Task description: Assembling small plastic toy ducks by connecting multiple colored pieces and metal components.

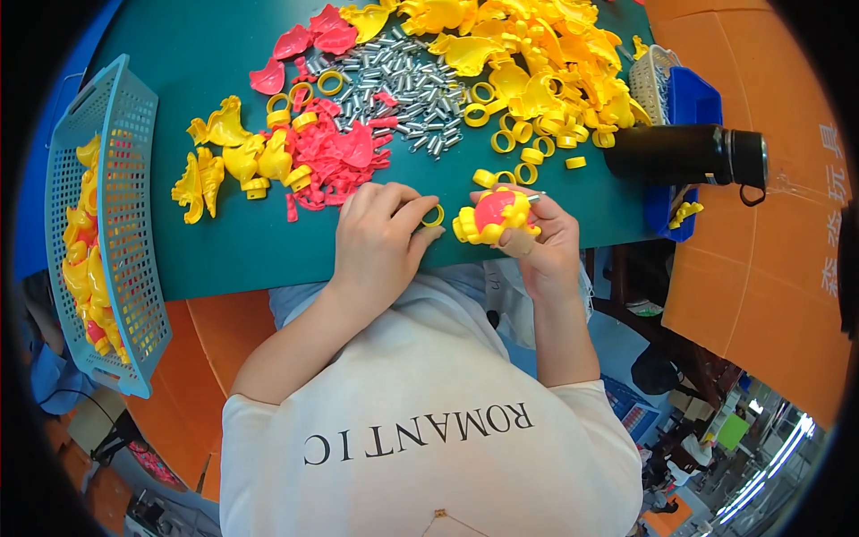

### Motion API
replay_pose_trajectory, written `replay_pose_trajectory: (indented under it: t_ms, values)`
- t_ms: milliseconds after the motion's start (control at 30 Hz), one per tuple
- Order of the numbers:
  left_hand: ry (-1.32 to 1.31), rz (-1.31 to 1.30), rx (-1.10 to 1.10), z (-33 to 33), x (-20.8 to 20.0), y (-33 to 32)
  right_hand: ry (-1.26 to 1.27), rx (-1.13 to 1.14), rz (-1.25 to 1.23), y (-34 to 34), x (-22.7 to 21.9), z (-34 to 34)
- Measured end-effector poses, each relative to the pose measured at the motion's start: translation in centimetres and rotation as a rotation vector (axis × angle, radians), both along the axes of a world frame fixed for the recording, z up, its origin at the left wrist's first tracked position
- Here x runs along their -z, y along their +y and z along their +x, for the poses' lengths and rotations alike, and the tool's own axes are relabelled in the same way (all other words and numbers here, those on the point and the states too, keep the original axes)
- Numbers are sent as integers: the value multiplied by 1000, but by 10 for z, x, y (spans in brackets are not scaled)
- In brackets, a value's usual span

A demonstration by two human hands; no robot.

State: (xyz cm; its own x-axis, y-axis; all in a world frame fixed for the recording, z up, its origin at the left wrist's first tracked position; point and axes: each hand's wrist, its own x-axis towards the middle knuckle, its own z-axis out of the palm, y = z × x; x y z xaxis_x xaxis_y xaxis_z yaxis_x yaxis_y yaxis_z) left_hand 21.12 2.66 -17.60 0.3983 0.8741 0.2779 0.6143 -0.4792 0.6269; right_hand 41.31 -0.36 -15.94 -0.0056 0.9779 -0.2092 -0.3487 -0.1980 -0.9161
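Between the thumb and index finger of my left hand (pixel 371 242) is a yellow plastic ring (pixel 439 216), pinched just above the near table edge. My right hand (pixel 553 255) is closed around a yellow and pink plastic toy figure (pixel 493 212), holding it tilted beside the ring, with a small gap between the two. A small silvery piece (pixel 536 197) shows at the right fingertips; I cannot tell whether it belongs to the toy. Beyond my left hand lies a pile of small pink parts (pixel 344 161). Loose yellow rings (pixel 531 156) lie past the toy.
Silvery metal cylinders (pixel 403 85) and a heap of yellow shell parts (pixel 537 45) cover the far green table (pixel 215 259). A blue-grey basket (pixel 134 233) with finished-looking toys stands left. At right are a black bottle (pixel 667 154), a blue bin (pixel 696 97) and a pale basket (pixel 650 80).
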Motion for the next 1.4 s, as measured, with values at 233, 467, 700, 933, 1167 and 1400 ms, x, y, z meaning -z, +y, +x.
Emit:
replay_pose_trajectory:
  t_ms: [233,467,700,933,1167,1400]
  values:
    - [-59,-104,-32,-24,8,-16,-284,-55,30,-5,11,-40]
    - [-157,-181,-51,-61,16,-28,-629,-170,117,-11,13,-78]
    - [-337,-240,-20,-93,26,-41,-1132,-239,415,-22,13,-109]
    - [-525,-258,211,-72,13,-19,-1016,-282,428,-23,20,-90]
    - [-537,-298,189,-38,-7,-16,-544,-47,428,-35,37,-49]
    - [-484,-312,152,-14,-23,-12,-486,-38,452,-27,20,-26]
